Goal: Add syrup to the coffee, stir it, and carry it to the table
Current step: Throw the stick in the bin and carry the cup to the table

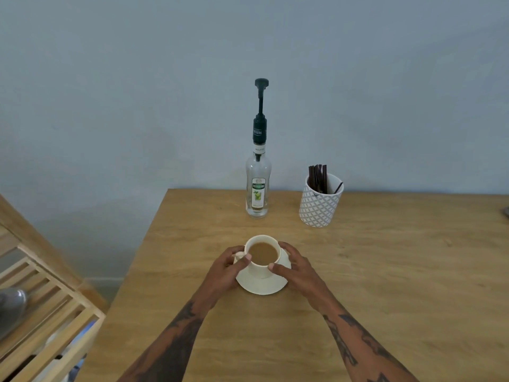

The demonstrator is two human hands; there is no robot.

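Honestly, with the left hand (230, 267) and right hand (292, 264) both curled around that nearly full cup (261, 255) mid-tabletop (385, 271), any jerky lift could slop coffee onto the saucer (261, 286).

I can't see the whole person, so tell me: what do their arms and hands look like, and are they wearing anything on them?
Both forearms are bare, with no sleeves in view, and carry dark tattoos. The left hand and right hand show no gloves, rings or watch.

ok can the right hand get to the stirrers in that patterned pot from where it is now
Probably yes. The right hand holds the cup, and bare table lies between it and the patterned pot; the stirrers stick up above its rim.
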